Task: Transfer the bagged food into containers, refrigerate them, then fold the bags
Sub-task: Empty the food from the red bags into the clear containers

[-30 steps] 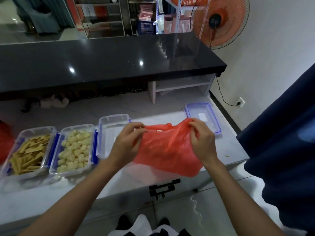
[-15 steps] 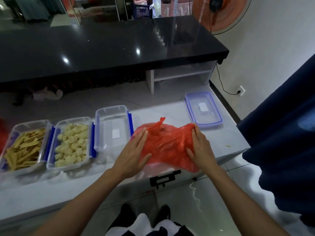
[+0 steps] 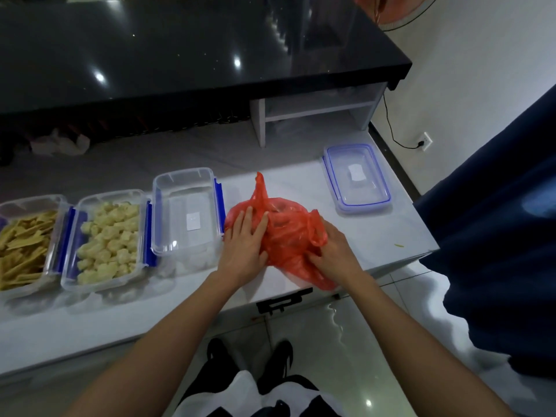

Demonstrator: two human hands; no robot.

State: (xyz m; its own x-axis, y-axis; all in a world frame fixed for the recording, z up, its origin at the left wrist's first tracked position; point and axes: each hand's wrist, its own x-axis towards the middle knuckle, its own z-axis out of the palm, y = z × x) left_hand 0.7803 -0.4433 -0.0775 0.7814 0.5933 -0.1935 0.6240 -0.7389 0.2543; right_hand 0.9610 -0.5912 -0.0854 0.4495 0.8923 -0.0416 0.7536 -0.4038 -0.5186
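A crumpled red thin plastic bag (image 3: 285, 233) is laid on the white desk (image 3: 376, 233), near its front edge, between the empty clear rectangular plastic container (image 3: 186, 215) and the clear flat lid with a blue rim (image 3: 356, 177). The bag's left side is pressed down by the left hand (image 3: 243, 246), whose fingers are held straight and flat on the plastic, so this grip is open. The bag's right side is touched by the right hand (image 3: 334, 251); its fingertips are buried in the folds of plastic, and it cannot be told whether the film is pinched or only pushed. One bag handle is seen sticking up at the far side, and a loop of the other is draped beside the right hand. To the left of the empty container, a second clear plastic container filled with pale yellow chunks of food (image 3: 108, 239) is set touching it, and beyond that a third clear container of flat yellow-brown strips (image 3: 24, 245) is placed at the frame's left edge. A glossy black counter (image 3: 180, 55) is seen behind the desk.
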